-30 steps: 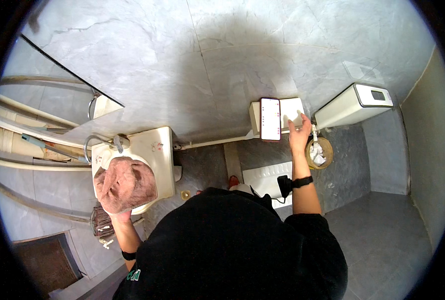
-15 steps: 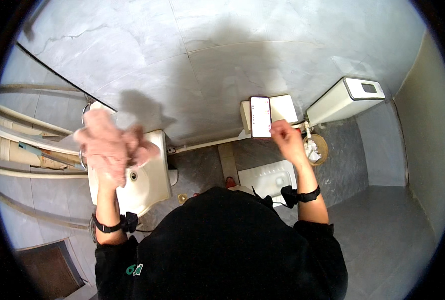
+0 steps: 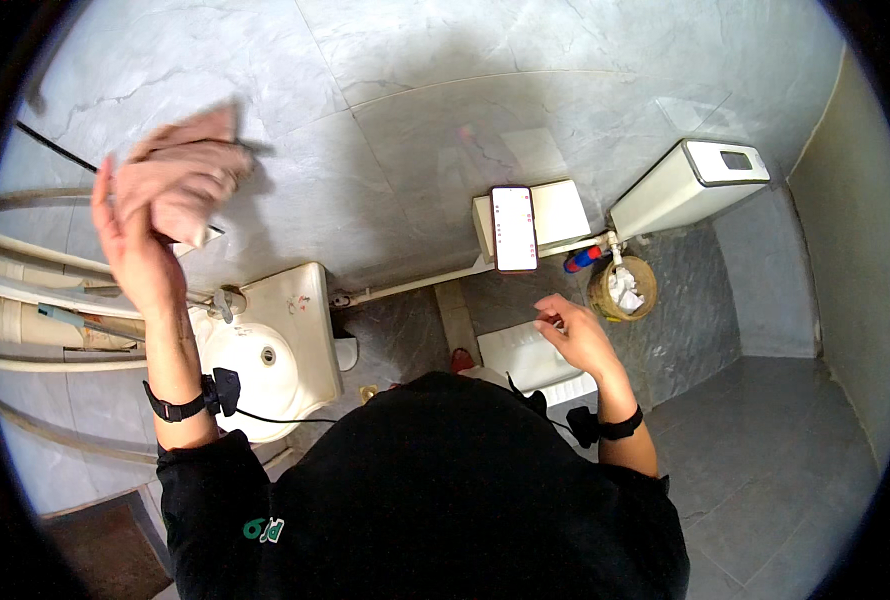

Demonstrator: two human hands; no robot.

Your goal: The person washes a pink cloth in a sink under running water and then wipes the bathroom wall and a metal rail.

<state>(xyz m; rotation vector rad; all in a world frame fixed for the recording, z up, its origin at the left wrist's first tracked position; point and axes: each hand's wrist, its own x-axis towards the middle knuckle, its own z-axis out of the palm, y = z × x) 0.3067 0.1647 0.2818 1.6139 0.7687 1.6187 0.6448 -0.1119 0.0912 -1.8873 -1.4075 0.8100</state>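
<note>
My left hand [image 3: 135, 240], raised at the upper left, holds a crumpled pink cloth [image 3: 190, 165] in front of the grey tiled wall, beside the mirror's edge. Some of its fingers stretch along the cloth's left side; the others are hidden by the folds. Whether the cloth touches the wall, I cannot tell. Below it sits the white washbasin [image 3: 310, 310] with its metal tap [image 3: 227, 302]. My right hand [image 3: 577, 338] hovers above the squat toilet, its fingers loosely bent and apart, with nothing in them. Nearest to it is a phone [image 3: 513, 228] with a lit screen.
The phone rests against a white box [image 3: 562, 212] on the wall. Further right are a tall white cistern [image 3: 655, 190], a bin [image 3: 648, 292] with crumpled paper, and a red and blue bottle [image 3: 582, 260]. A white pipe [image 3: 415, 285] runs low along the wall. The squat toilet [image 3: 525, 355] is below.
My left hand has lifted the cloth up and to the left, away from above the basin. My right hand has drawn back from the phone, down toward me.
</note>
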